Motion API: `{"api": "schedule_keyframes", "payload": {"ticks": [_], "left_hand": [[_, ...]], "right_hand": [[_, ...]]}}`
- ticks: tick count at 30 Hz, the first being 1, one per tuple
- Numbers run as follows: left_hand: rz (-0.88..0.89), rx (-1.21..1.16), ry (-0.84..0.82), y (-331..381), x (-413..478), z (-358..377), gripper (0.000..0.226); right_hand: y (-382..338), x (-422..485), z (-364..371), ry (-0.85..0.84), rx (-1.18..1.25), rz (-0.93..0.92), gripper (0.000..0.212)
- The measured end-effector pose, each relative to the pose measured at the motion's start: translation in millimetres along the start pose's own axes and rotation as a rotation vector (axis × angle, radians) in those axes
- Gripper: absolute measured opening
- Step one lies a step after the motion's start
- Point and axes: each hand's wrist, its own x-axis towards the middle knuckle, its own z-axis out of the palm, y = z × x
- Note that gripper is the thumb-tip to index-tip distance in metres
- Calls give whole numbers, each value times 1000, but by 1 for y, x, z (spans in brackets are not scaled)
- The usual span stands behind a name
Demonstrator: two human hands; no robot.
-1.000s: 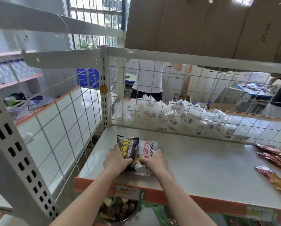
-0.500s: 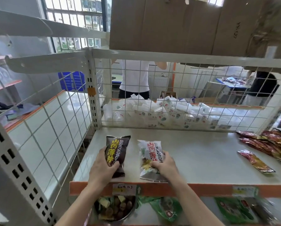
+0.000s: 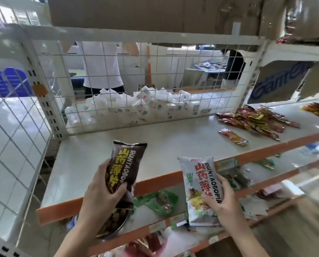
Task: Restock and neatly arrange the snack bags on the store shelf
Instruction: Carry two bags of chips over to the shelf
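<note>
A second ago both bags lay side by side on the shelf (image 3: pixel 173 143), close to its front left corner, flat under the hands. Now I see both of them lifted and drawn well apart, and the view has turned to the right. I judge that this spot was not the final one and that the bags are being carried along the front edge to be placed again.

The left hand (image 3: pixel 101 190) grips the dark snack bag (image 3: pixel 127 164) around its lower half, fingers curled on the left side and the thumb across the front. The top of the bag stands tilted over the front left part of the shelf, and its bottom hangs below the orange front edge.

The right hand (image 3: pixel 223 199) holds the white snack bag (image 3: pixel 199 182) in the same way, thumb on the printed face and fingers wrapped behind the right side. This bag is off the shelf, in front of the front edge.

A pile of red sachets (image 3: pixel 255 119) lies at the back right of the shelf, with one single sachet (image 3: pixel 232 136) near it.
</note>
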Motion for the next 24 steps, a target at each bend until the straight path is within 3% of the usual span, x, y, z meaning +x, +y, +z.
{"api": "schedule_keyframes", "payload": {"ticks": [13,18,22,24], "left_hand": [[107,-134,-284,69,29,117,70],[240,-163,-364,105,46,174,70],[348,-186,-475,132,57,215,70],[388,-206,-542,146,63,233,69]], "right_hand": [[38,-30,-110,356,43,122,57],[46,-31,-146,490,162,163,50],[51,-39,-165,635,179,212,65],[53,-45,-171,722,181,234,61]]}}
